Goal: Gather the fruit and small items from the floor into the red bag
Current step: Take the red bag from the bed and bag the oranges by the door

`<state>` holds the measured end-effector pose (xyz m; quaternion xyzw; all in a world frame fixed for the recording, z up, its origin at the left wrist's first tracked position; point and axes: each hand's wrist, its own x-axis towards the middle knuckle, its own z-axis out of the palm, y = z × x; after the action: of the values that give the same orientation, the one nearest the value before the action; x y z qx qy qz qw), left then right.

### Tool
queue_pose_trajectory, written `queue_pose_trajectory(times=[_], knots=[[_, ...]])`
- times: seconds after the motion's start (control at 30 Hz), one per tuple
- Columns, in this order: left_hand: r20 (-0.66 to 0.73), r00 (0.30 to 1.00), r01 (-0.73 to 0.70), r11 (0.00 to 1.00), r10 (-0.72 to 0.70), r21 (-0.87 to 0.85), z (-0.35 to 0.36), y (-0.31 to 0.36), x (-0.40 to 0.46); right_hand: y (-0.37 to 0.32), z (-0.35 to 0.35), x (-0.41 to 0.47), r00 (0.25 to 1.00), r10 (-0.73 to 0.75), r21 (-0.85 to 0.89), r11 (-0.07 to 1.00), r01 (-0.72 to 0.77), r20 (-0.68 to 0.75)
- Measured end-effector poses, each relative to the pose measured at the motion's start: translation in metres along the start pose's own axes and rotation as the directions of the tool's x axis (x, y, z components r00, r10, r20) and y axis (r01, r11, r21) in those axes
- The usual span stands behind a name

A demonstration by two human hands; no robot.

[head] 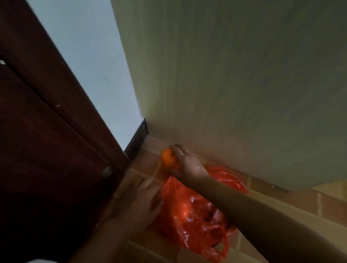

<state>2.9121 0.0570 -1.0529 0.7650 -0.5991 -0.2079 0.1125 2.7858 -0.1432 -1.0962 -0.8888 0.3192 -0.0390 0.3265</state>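
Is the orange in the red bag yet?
Not yet. The right hand grips the orange near the wall, beyond the red bag on the floor.

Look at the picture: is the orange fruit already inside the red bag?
No, the right hand grips the orange fruit beyond the red bag.

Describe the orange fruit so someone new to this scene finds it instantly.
Start at the floor corner where the dark wooden door frame meets the pale wall. On the tan tiles just beyond the crumpled red bag, the right hand holds the orange fruit. It is the only small, round, matte thing there.
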Motion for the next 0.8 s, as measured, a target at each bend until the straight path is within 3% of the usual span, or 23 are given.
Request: queue_pose_trajectory(times=[0.13, 0.37, 0.63, 0.8], knots=[[0.054, 0.997, -0.046, 0.996, 0.05, -0.071, 0.016, 0.03, 0.024, 0.038, -0.04, -0.073, 0.994, 0.081, -0.048, 0.995, -0.084, -0.072], [0.16, 0.974, -0.164, 0.986, 0.16, 0.012, 0.037, 0.087, 0.043, 0.076, -0.06, -0.166, 0.974, 0.225, -0.19, 0.958, -0.213, 0.042], [0.25, 0.94, -0.249, 0.968, 0.232, 0.038, 0.049, 0.098, 0.032, 0.064, -0.027, -0.173, 0.984, 0.131, -0.239, 0.966, -0.099, 0.121], [0.26, 0.942, -0.23, 0.972, 0.211, 0.043, 0.045, 0.083, 0.024, 0.054, -0.013, -0.171, 0.982, 0.056, -0.307, 0.952, 0.002, 0.179]])
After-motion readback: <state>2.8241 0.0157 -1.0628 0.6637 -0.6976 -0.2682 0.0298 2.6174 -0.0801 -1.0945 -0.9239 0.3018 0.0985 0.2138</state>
